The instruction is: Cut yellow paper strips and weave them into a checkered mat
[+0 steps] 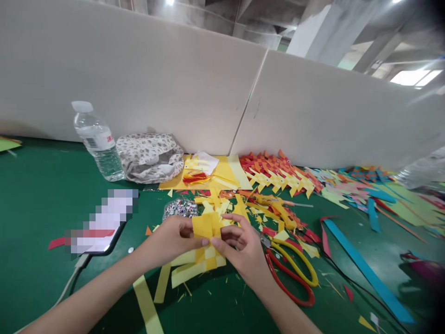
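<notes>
Between my two hands is a piece of woven yellow paper strips (pixel 207 226), deep yellow crossed with pale yellow. My left hand (pixel 177 236) pinches its left side, thumb flat on the front. My right hand (pixel 239 241) grips the right edge with thumb and curled fingers. Loose strip ends hang below the weave toward the table. Just right of my right hand lie scissors (pixel 290 264) with one red and one yellow handle. A clear bag of small googly eyes (pixel 180 208) sits behind my left hand.
A phone (pixel 104 222) on a cable and a water bottle (pixel 99 141) stand left. Behind are a patterned cloth bag (pixel 151 157), yellow sheets (pixel 225 174) and woven red and yellow paper fish (pixel 278 171). A yellow glue gun (pixel 278 208), paper scraps and a blue strip (pixel 368 271) lie right.
</notes>
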`<state>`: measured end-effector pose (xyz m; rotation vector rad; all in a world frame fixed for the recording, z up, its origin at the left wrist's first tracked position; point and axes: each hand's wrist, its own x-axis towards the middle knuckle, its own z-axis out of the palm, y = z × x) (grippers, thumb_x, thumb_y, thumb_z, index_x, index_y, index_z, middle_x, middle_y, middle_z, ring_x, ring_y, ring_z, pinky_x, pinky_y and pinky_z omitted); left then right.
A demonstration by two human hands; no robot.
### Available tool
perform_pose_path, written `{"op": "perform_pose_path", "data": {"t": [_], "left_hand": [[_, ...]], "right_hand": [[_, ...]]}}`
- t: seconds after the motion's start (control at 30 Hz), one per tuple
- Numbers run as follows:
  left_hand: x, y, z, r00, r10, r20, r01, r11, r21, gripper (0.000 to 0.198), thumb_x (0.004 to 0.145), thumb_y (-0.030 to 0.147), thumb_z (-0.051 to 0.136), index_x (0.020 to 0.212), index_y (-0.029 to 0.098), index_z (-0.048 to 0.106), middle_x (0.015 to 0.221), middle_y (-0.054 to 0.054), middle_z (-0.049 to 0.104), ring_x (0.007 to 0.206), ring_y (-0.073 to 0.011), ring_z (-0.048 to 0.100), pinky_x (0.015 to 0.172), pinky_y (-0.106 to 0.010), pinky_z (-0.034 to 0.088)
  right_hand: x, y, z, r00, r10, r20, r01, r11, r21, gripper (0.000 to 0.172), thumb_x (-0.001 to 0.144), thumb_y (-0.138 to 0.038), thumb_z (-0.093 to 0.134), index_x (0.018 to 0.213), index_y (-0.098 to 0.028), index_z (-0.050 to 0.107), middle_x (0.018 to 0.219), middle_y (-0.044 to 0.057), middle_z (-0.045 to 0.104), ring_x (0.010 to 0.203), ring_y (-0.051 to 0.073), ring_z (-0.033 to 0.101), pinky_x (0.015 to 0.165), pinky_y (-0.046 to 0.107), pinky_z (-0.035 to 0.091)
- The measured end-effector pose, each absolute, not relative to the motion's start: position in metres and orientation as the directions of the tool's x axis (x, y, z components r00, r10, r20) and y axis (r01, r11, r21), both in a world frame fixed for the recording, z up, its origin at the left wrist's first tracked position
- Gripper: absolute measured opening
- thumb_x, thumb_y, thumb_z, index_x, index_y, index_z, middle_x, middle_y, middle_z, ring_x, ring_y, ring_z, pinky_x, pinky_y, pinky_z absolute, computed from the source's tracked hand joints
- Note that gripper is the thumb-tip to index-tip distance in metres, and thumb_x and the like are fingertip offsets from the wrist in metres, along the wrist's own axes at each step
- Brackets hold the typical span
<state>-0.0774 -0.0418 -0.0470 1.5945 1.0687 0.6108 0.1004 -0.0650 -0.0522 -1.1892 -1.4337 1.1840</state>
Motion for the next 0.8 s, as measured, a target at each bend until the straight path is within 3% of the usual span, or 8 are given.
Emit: {"op": "perform_pose_path", "data": {"t": [0.17,0.33,0.47,0.6,0.8], "left_hand": [[-0.078,-0.041,-0.046,0.452,0.882,-0.13,0.304,-0.015,0.953,0.022,0.071,0.037,0.059,0.068,0.017,0.065,0.05,0.007,0.04,0.045,-0.0064,0.028,0.043,-0.02,0.023],[-0.08,-0.04,-0.044,0.508,0.85,-0.136,0.234,0.015,0.972,0.02,0.072,0.035,0.058,0.073,0.017,0.068,0.064,0.002,0.059,0.056,-0.0097,0.045,0.054,-0.022,0.035],[-0.076,-0.041,-0.042,0.398,0.893,-0.21,0.179,0.149,0.972,0.021,0.07,0.037,0.06,0.072,0.017,0.068,0.068,0.0,0.065,0.057,-0.012,0.052,0.054,-0.023,0.038],[-0.073,-0.043,-0.04,0.331,0.904,-0.271,0.051,0.269,0.962,0.026,0.068,0.037,0.063,0.085,0.018,0.067,0.081,-0.002,0.068,0.067,-0.0152,0.058,0.061,-0.026,0.043],[-0.081,-0.038,-0.042,0.406,0.865,-0.296,0.118,0.272,0.955,0.028,0.063,0.035,0.068,0.082,0.017,0.062,0.075,-0.001,0.064,0.066,-0.0137,0.057,0.059,-0.025,0.044]], "right_hand": [[0.101,-0.063,-0.058,-0.134,0.987,0.087,0.164,0.109,-0.98,0.04,0.07,-0.028,0.066,0.103,-0.02,0.045,0.064,-0.003,0.059,0.063,0.014,0.059,0.059,0.025,0.047],[0.102,-0.064,-0.057,-0.163,0.981,0.101,0.169,0.128,-0.977,0.039,0.072,-0.027,0.064,0.105,-0.021,0.045,0.067,-0.002,0.059,0.065,0.014,0.059,0.061,0.025,0.047],[0.1,-0.064,-0.052,-0.184,0.983,0.025,0.077,0.04,-0.996,0.048,0.066,-0.028,0.069,0.105,-0.022,0.042,0.079,0.001,0.063,0.074,0.017,0.062,0.065,0.027,0.049],[0.1,-0.062,-0.049,-0.221,0.974,-0.038,-0.008,-0.041,-0.999,0.051,0.067,-0.031,0.068,0.106,-0.022,0.037,0.074,-0.001,0.064,0.072,0.017,0.063,0.064,0.028,0.049],[0.112,-0.061,-0.044,-0.366,0.926,-0.089,0.161,-0.031,-0.986,0.043,0.07,-0.025,0.066,0.106,-0.021,0.043,0.071,-0.003,0.06,0.063,0.012,0.058,0.056,0.022,0.043]]}}
